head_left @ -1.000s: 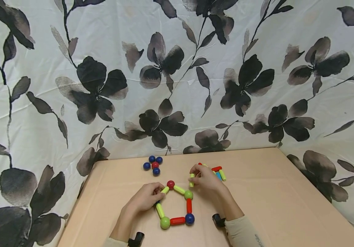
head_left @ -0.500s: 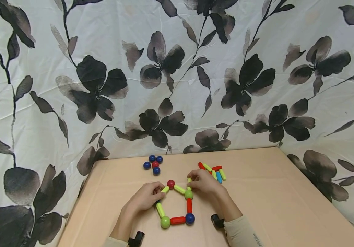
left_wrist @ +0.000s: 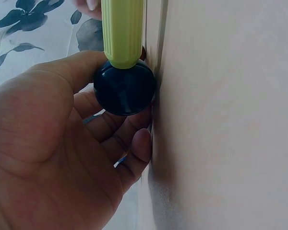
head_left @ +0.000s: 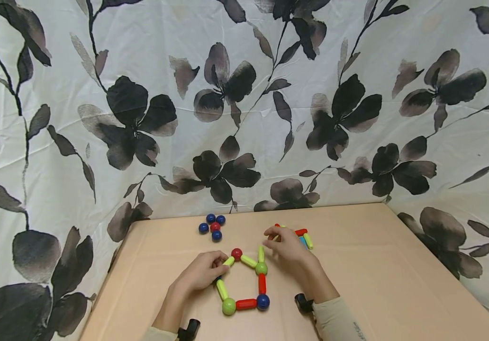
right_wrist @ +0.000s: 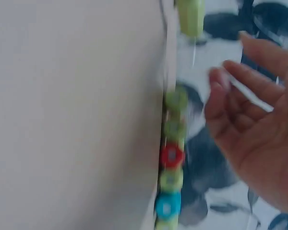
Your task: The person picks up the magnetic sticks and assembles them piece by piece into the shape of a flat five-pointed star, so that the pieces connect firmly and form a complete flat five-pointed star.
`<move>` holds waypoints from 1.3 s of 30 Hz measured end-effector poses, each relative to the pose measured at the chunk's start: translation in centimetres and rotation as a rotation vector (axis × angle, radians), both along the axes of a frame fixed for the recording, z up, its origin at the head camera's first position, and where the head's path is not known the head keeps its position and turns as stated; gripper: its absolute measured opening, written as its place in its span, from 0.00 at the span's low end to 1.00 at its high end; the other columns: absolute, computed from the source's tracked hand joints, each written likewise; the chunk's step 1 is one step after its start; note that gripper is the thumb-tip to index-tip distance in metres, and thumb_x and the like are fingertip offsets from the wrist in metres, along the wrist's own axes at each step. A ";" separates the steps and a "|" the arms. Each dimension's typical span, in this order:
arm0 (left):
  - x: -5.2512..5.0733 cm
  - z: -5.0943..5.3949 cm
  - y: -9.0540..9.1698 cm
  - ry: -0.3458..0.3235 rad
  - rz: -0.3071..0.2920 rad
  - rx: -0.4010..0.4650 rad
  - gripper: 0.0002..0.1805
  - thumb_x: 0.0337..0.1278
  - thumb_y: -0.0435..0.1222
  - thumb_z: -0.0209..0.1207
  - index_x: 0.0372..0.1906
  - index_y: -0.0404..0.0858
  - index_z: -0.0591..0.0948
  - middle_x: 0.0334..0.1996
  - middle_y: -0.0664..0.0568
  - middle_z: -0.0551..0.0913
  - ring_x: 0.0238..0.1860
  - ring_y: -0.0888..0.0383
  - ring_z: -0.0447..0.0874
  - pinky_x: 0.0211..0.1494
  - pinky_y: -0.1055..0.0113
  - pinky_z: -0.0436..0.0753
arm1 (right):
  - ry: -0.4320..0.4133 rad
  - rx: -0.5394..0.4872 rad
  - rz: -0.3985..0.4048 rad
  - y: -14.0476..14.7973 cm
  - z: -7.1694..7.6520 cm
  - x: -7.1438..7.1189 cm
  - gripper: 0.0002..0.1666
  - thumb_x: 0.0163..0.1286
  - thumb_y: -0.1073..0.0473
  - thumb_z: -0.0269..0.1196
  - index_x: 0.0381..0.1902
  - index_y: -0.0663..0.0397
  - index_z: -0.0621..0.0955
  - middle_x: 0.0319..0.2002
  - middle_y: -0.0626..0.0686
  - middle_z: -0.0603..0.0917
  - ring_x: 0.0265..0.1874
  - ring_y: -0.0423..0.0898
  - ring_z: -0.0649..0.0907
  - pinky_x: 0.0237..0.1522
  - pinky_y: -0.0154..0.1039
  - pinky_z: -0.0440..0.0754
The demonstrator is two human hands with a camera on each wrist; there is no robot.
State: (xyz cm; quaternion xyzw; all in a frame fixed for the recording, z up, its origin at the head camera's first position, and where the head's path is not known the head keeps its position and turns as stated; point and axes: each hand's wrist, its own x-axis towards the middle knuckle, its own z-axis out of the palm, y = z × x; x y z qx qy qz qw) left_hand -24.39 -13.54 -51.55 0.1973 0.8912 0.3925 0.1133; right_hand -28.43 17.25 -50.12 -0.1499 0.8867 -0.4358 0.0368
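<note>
The right hand (head_left: 288,245), fingers parted, holds nothing; 1 lime rod (head_left: 261,254) lies just left of it, long axis pointing forward from a green ball (head_left: 261,268); the left hand (head_left: 203,271), farther off, pinches a 2nd rod (head_left: 229,261).

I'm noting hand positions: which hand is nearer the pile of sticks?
Right. The right hand is close to the pile of sticks, partly hiding it; the left hand, farther off, holds a blue ball.

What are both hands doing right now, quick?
Left hand: closed, holding the yellow-green stick just left of the red ball.
Right hand: open, holding nothing.
</note>
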 end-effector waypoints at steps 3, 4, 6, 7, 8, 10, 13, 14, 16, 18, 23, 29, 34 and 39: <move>0.0 0.1 0.0 0.013 -0.002 0.005 0.11 0.71 0.42 0.64 0.52 0.42 0.85 0.31 0.56 0.79 0.30 0.60 0.74 0.30 0.71 0.71 | 0.101 0.042 -0.075 1.1 0.6 0.0 0.20 0.72 0.56 0.70 0.57 0.59 0.84 0.46 0.53 0.85 0.38 0.47 0.81 0.42 0.38 0.80; 0.1 0.1 0.1 0.017 -0.002 0.005 0.11 0.71 0.42 0.64 0.52 0.43 0.85 0.31 0.56 0.79 0.30 0.60 0.74 0.30 0.71 0.71 | 0.125 0.062 -0.096 1.5 0.8 0.0 0.20 0.72 0.56 0.70 0.57 0.58 0.84 0.48 0.54 0.85 0.40 0.46 0.80 0.43 0.39 0.80; 0.1 0.2 0.1 0.028 -0.002 0.006 0.10 0.71 0.41 0.64 0.51 0.43 0.85 0.30 0.57 0.79 0.30 0.61 0.74 0.31 0.71 0.71 | 0.164 0.088 -0.122 2.3 1.1 -0.1 0.21 0.72 0.56 0.70 0.58 0.57 0.83 0.52 0.57 0.85 0.43 0.48 0.80 0.45 0.41 0.81; 0.1 0.2 0.1 0.035 -0.006 0.007 0.10 0.71 0.41 0.64 0.51 0.42 0.85 0.30 0.57 0.79 0.30 0.61 0.74 0.30 0.71 0.71 | 0.176 0.094 -0.130 2.7 1.2 -0.1 0.21 0.72 0.57 0.70 0.59 0.58 0.83 0.54 0.58 0.84 0.44 0.49 0.81 0.46 0.42 0.81; 0.1 0.2 0.1 0.035 -0.006 0.006 0.11 0.71 0.41 0.64 0.51 0.42 0.85 0.30 0.57 0.79 0.30 0.61 0.74 0.31 0.71 0.71 | 0.187 0.097 -0.136 3.1 1.3 -0.1 0.21 0.72 0.57 0.70 0.60 0.58 0.83 0.55 0.59 0.84 0.45 0.50 0.81 0.46 0.43 0.82; 0.1 0.2 0.1 0.033 -0.006 0.004 0.11 0.71 0.41 0.64 0.51 0.42 0.85 0.31 0.57 0.79 0.30 0.61 0.74 0.31 0.71 0.71 | 0.207 0.101 -0.152 3.8 1.3 -0.1 0.22 0.72 0.58 0.69 0.61 0.58 0.82 0.56 0.59 0.83 0.46 0.53 0.82 0.48 0.46 0.82; 0.1 0.1 0.1 0.029 -0.007 0.003 0.11 0.71 0.41 0.64 0.52 0.41 0.85 0.31 0.56 0.79 0.30 0.61 0.74 0.30 0.71 0.72 | 0.234 0.109 -0.190 5.0 1.3 -0.2 0.22 0.72 0.57 0.69 0.61 0.59 0.82 0.58 0.59 0.83 0.48 0.55 0.82 0.51 0.50 0.82; 0.1 0.1 0.1 0.023 -0.003 0.001 0.11 0.71 0.41 0.64 0.52 0.42 0.85 0.31 0.56 0.79 0.30 0.61 0.74 0.31 0.71 0.72 | 0.236 0.110 -0.204 5.4 1.2 -0.2 0.22 0.73 0.57 0.68 0.61 0.59 0.82 0.58 0.59 0.83 0.47 0.55 0.82 0.50 0.51 0.82; 0.1 0.1 0.1 0.023 -0.004 0.004 0.12 0.71 0.41 0.64 0.52 0.41 0.85 0.31 0.56 0.79 0.30 0.61 0.74 0.30 0.71 0.72 | 0.236 0.112 -0.229 6.2 1.0 -0.3 0.23 0.73 0.57 0.68 0.62 0.59 0.82 0.59 0.60 0.83 0.49 0.57 0.82 0.51 0.53 0.82; 0.1 0.1 0.1 0.025 -0.006 0.004 0.12 0.71 0.41 0.64 0.52 0.41 0.85 0.31 0.56 0.79 0.30 0.61 0.74 0.30 0.71 0.72 | 0.219 0.108 -0.252 6.9 0.8 -0.4 0.24 0.73 0.56 0.68 0.63 0.59 0.81 0.60 0.61 0.82 0.51 0.58 0.82 0.52 0.55 0.82; 0.1 0.0 0.0 0.024 -0.005 -0.002 0.12 0.71 0.41 0.64 0.52 0.41 0.85 0.31 0.56 0.78 0.31 0.61 0.74 0.31 0.71 0.72 | 0.149 0.120 -0.280 8.5 0.5 -0.4 0.26 0.76 0.55 0.65 0.66 0.60 0.78 0.62 0.63 0.80 0.52 0.59 0.81 0.54 0.54 0.83; 0.1 0.0 0.0 0.029 -0.006 0.000 0.11 0.71 0.41 0.64 0.52 0.41 0.85 0.31 0.56 0.78 0.30 0.62 0.74 0.30 0.71 0.72 | 0.035 0.169 -0.291 9.6 0.1 -0.3 0.22 0.75 0.62 0.64 0.64 0.62 0.79 0.55 0.64 0.82 0.48 0.56 0.81 0.51 0.52 0.84; 0.1 0.0 0.1 0.028 -0.006 0.003 0.12 0.71 0.41 0.64 0.52 0.41 0.85 0.31 0.57 0.78 0.30 0.62 0.74 0.30 0.71 0.71 | -0.032 0.202 -0.292 9.7 -0.3 -0.1 0.18 0.72 0.66 0.65 0.58 0.60 0.82 0.48 0.60 0.83 0.45 0.55 0.80 0.49 0.51 0.83; 0.2 0.0 0.1 0.030 -0.006 0.000 0.12 0.71 0.41 0.64 0.52 0.41 0.85 0.31 0.57 0.78 0.30 0.62 0.74 0.31 0.71 0.71 | -0.054 0.250 -0.283 9.6 -0.4 0.1 0.21 0.68 0.68 0.64 0.59 0.62 0.81 0.49 0.63 0.84 0.45 0.57 0.81 0.53 0.56 0.83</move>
